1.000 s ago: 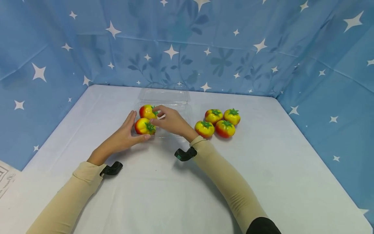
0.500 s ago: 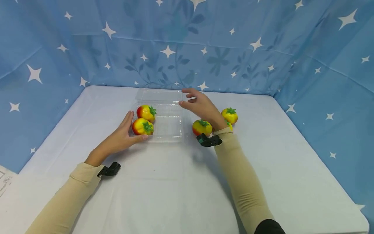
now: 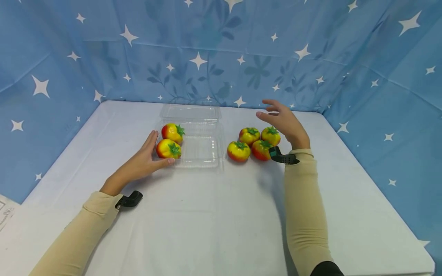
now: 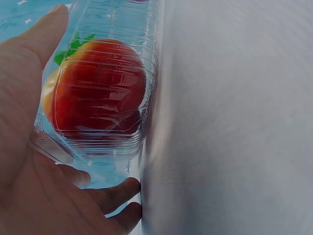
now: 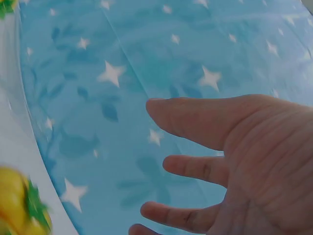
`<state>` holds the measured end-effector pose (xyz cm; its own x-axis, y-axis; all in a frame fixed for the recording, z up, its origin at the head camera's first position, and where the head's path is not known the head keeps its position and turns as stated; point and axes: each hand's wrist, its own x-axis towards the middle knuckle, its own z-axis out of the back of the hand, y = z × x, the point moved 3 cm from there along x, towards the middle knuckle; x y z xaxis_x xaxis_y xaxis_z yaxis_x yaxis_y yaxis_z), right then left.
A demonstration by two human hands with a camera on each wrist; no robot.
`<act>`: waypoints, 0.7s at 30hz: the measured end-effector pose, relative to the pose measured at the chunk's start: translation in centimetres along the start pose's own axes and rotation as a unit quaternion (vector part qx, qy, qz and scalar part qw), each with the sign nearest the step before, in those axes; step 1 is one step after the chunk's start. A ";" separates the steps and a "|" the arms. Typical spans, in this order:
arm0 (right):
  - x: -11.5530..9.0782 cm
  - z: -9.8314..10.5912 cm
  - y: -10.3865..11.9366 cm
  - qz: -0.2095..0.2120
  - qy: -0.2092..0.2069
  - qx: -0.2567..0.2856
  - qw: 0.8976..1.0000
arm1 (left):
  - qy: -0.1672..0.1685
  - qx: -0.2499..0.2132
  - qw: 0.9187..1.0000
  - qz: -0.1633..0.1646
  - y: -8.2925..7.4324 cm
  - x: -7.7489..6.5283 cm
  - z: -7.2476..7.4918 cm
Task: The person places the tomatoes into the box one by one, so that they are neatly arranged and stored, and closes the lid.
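A: What was the room like?

B: At the far left, past the surface's left edge, lay a pale sheet with printed marks [image 3: 7,212]. Blue cloth [image 3: 138,73] with white stars and leaf shapes hung along the left, far and right edges. The surface [image 3: 207,222] itself had a white, slightly creased cover.

A: And how many things were on it, from the left?

B: First the left hand [image 3: 141,163], fingers extended and thumb spread, around the near-left corner of one clear container [image 3: 200,151]. That container sat left of the surface's middle, toward the far edge, its one lid [image 3: 190,112] folded back that way.

A: Anything inside?

B: Two yellow-and-red fruits [image 3: 168,148] with green tops, one behind the other along its left wall.

A: Further right?

B: Four loose fruits [image 3: 239,151] of the same kind, grouped two by two, nearer the far edge than the near one. Last came the right hand [image 3: 286,122], raised beside them toward the far-right corner, fingers loosely parted, thumb well apart, holding nothing.

A: So six fruits?

B: Six.
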<state>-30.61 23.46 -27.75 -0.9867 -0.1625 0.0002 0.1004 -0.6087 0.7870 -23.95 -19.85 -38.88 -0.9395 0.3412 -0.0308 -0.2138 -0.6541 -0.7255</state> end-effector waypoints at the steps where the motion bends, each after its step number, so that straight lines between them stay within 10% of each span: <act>1: 0.0 0.4 -0.5 -0.004 -0.003 -0.003 1.000 | 0.000 0.000 1.000 0.000 0.0 0.0 0.0; 21: 0.8 1.8 -8.2 -0.101 0.072 0.025 0.992 | 0.001 -0.001 1.000 0.006 -0.1 0.0 -0.1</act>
<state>-32.40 29.68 -33.09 -0.9573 -0.1515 -0.2461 -0.1084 -0.6014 0.7916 -23.96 -19.74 -38.90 -0.9416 0.3341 -0.0408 -0.2014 -0.6565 -0.7269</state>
